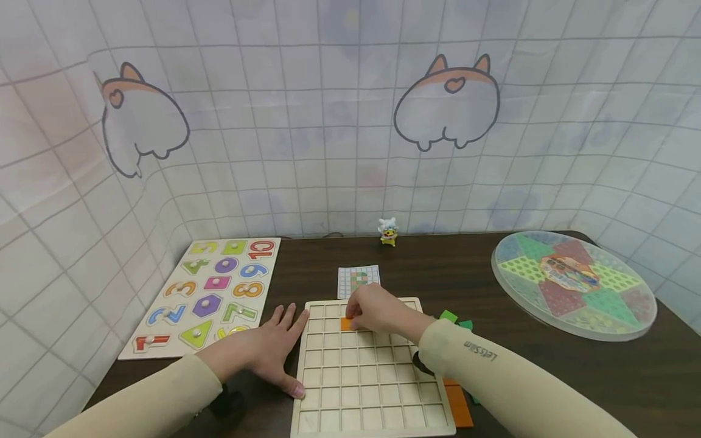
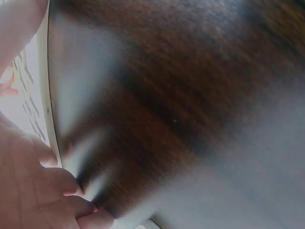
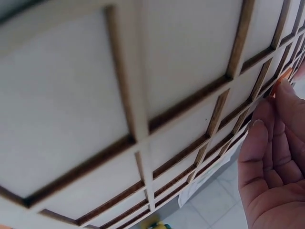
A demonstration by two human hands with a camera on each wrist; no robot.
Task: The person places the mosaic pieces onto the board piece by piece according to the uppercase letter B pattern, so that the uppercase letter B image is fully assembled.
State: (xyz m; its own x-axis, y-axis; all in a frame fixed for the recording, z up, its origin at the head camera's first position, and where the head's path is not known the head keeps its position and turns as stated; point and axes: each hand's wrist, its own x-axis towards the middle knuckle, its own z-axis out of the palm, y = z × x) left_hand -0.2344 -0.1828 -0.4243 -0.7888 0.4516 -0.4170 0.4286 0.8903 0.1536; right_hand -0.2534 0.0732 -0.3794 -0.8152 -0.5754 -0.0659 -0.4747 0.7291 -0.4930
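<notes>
A wooden grid board point(image 1: 350, 396) lies on the dark table in the head view. At its far edge my right hand point(image 1: 378, 310) pinches an orange square tile point(image 1: 346, 324), which sits over a cell in the second row. In the right wrist view, the thumb and a fingertip meet on the orange tile point(image 3: 281, 82). My left hand point(image 1: 275, 348) lies with spread fingers along the board's left side, thumb touching its rim. In the left wrist view, the left fingers point(image 2: 62, 183) rest near the board's edge point(image 2: 46, 90).
A pattern card point(image 1: 358, 278) lies beyond the board. Green tiles point(image 1: 448, 316) and orange tiles point(image 1: 459, 406) lie to the board's right, partly under the right sleeve. A number puzzle point(image 1: 219, 286) is at left, a round game board point(image 1: 575, 283) at right, a small figurine point(image 1: 387, 232) behind.
</notes>
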